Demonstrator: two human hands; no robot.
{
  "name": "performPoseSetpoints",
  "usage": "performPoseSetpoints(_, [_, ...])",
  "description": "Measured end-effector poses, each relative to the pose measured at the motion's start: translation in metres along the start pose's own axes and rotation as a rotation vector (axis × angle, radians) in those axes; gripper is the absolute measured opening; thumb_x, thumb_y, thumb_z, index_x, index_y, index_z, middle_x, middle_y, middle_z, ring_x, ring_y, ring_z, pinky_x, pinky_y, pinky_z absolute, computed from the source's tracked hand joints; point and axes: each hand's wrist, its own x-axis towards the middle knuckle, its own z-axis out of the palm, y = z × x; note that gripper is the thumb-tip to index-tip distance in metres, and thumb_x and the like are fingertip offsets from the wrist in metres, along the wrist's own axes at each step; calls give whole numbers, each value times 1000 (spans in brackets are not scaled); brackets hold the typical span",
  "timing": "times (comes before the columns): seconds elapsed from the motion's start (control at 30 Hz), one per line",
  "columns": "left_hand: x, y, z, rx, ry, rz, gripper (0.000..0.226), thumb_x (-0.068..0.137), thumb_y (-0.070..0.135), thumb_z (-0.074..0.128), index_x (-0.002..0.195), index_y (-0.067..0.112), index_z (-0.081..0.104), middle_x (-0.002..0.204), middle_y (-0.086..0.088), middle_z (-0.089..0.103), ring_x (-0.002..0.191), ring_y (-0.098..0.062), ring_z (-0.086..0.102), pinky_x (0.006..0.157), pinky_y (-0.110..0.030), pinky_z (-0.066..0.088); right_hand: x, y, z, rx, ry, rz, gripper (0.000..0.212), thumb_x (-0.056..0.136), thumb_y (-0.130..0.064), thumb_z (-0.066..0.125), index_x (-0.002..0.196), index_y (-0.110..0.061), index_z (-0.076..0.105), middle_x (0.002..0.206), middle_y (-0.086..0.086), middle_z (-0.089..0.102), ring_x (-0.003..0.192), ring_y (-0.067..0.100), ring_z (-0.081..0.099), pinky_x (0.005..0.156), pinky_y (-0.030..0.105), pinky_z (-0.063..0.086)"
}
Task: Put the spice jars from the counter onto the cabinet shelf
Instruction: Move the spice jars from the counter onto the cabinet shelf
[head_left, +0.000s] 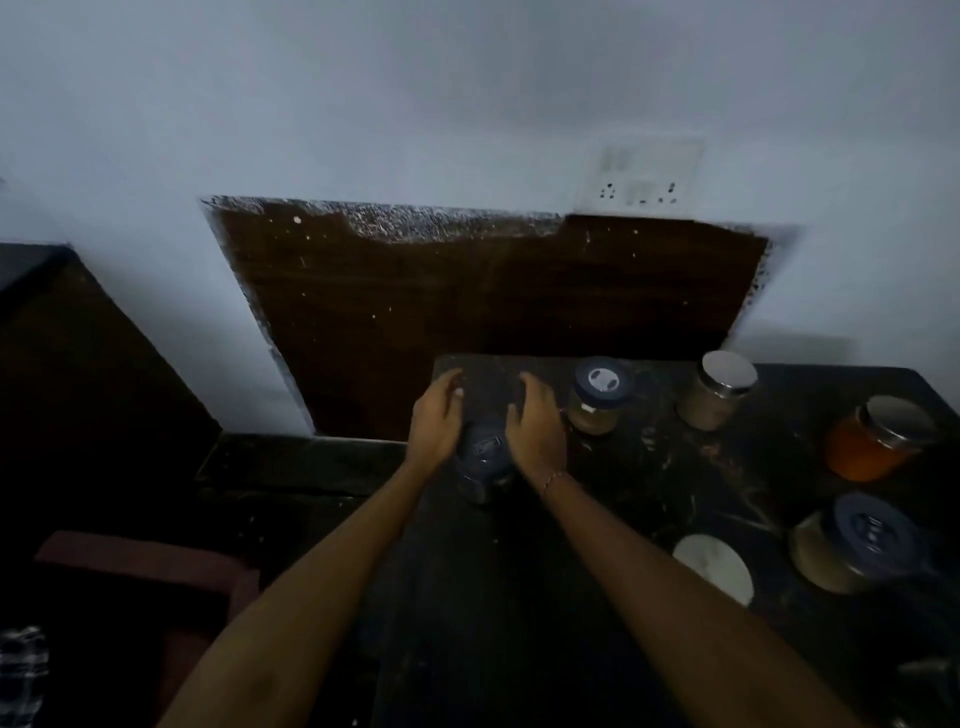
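Observation:
A small jar with a dark blue lid stands near the left edge of the dark stone counter. My left hand and my right hand flank it, palms facing each other and fingers stretched out past it. I cannot tell whether the palms touch the jar. More jars stand to the right: a blue-lidded jar of brown spice, a steel-lidded jar of pale powder, a jar of orange spice and a wide blue-lidded jar.
A round white lid or disc lies on the counter. Behind it are a brown wooden wall panel and a wall socket. A dark cabinet stands at the left, with a maroon cushion-like object below it.

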Motion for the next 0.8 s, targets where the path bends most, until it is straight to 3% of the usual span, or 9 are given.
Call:
performPoseSetpoints(0.13, [-18,-29,17,-226,-92,-389,44,99,21,38,141,8,34,141,-16,42,123,-24,48,100,-36,45,-26,27,14,265,-308,305,52,95,-24,48,142,-15,29,143,11,43,128,25,45,99,27,38])
performPoseSetpoints(0.23, [-26,-37,26,-267,-160,-462,40,98,11,37,138,3,36,139,-22,43,126,-31,47,103,-38,42,-31,30,15,324,-378,360,50,96,-19,44,144,-20,28,141,10,45,126,26,47,102,34,40])
performPoseSetpoints(0.47, [-25,-24,35,-151,-58,-409,39,96,3,37,135,4,43,135,-19,50,122,-30,51,101,-40,46,-26,25,-2,343,-365,343,48,95,-11,43,141,-16,34,141,11,46,128,25,45,107,41,39])
performPoseSetpoints(0.53, [-17,-12,33,-98,-28,-358,36,96,3,37,130,3,47,130,-20,55,118,-29,55,98,-41,48,-23,23,-12,357,-367,262,51,91,-11,51,139,-17,36,139,10,47,128,25,45,107,42,39])
performPoseSetpoints(0.6, [-7,6,28,-88,-25,-304,34,96,3,36,126,3,51,126,-19,57,115,-28,57,95,-37,50,-17,25,-25,335,-380,151,68,82,-12,65,141,-17,32,141,9,44,129,23,42,108,42,38])
performPoseSetpoints(0.67, [4,27,20,-102,-72,-234,33,96,2,34,124,2,52,123,-19,58,114,-29,57,92,-34,50,-8,26,-40,295,-384,38,83,72,-14,75,141,-19,30,141,7,42,130,21,41,108,41,36])
performPoseSetpoints(0.8, [24,75,2,-226,-263,-133,33,98,1,31,122,-2,53,120,-20,58,103,-26,57,81,-29,50,9,21,-75,334,-418,-92,86,64,-16,82,129,-36,30,126,-10,48,117,9,48,102,30,39])
